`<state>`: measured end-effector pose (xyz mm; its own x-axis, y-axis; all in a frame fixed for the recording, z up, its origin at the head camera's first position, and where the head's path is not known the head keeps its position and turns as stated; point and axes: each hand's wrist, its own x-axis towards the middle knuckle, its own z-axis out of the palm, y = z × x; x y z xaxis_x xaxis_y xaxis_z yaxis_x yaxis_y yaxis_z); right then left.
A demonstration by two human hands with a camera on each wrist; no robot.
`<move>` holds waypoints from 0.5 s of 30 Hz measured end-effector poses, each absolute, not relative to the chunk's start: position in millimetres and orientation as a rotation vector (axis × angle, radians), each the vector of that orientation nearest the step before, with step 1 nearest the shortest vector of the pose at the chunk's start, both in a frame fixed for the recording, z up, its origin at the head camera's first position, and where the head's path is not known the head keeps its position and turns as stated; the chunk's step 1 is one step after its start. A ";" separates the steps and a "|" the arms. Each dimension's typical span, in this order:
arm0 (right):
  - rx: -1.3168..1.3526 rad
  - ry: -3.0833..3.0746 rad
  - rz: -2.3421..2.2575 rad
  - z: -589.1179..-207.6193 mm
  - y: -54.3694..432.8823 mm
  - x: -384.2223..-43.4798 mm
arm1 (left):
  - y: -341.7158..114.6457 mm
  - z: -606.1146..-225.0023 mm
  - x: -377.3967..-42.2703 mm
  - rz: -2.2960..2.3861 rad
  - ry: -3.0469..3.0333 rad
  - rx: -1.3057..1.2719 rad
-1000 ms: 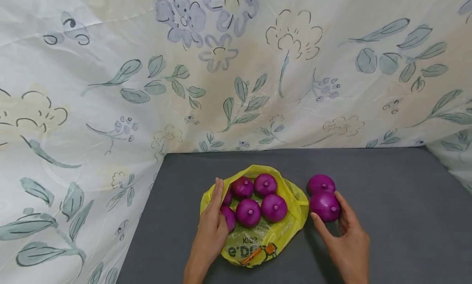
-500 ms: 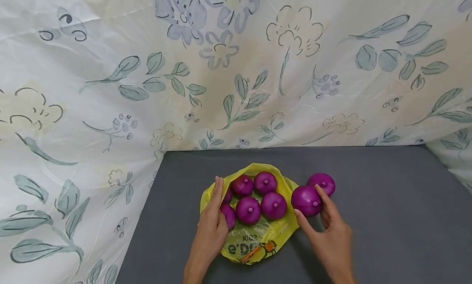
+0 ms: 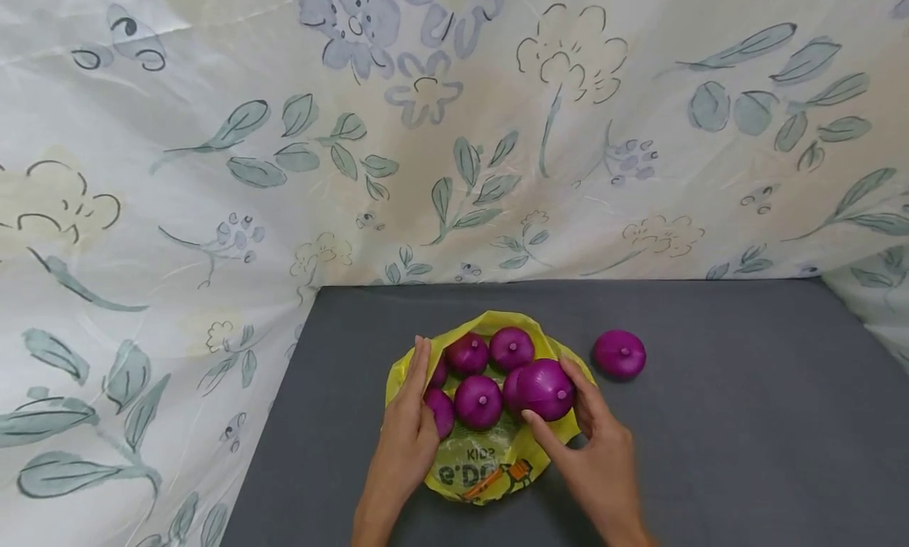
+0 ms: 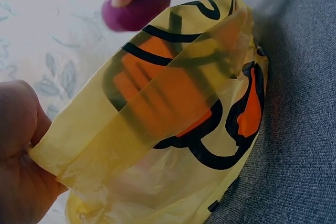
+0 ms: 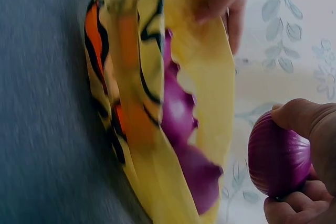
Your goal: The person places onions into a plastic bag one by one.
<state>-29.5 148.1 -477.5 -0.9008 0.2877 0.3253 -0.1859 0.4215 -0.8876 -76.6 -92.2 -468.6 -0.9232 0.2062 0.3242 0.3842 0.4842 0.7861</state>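
My right hand (image 3: pixel 600 460) grips a purple onion (image 3: pixel 545 390) between thumb and fingers, above the right side of an open yellow plastic bag (image 3: pixel 490 320). Several more onions (image 3: pixel 478 402) lie inside the bag, one partly hidden behind the held one. At the bag's left side my left hand (image 3: pixel 403 440) holds its edge; in the right wrist view the thumb is inside and the fingers outside. The left wrist view shows the bag's printed wall (image 4: pixel 157 93) close up, with the held onion (image 4: pixel 137 4) beyond it.
One loose onion (image 3: pixel 619 354) rests on the dark grey tabletop (image 3: pixel 746 421), to the right of the bag. A flower-patterned cloth (image 3: pixel 469 176) hangs behind the table and along its left side.
My right hand has carried its onion leftward, from beside the loose onion to over the bag. The left hand has stayed at the bag's left edge.
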 end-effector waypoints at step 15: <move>0.203 -2.320 1.605 -485.3 106.2 -25.8 | -93.9 -469.1 -76.7 -1.418 -2.546 -0.489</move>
<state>-25.8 106.2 -485.3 -0.9413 0.0598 0.3323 -0.2900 0.3612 -0.8863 -76.7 -93.9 -469.1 -0.9283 0.1938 0.3173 0.3718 0.4893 0.7889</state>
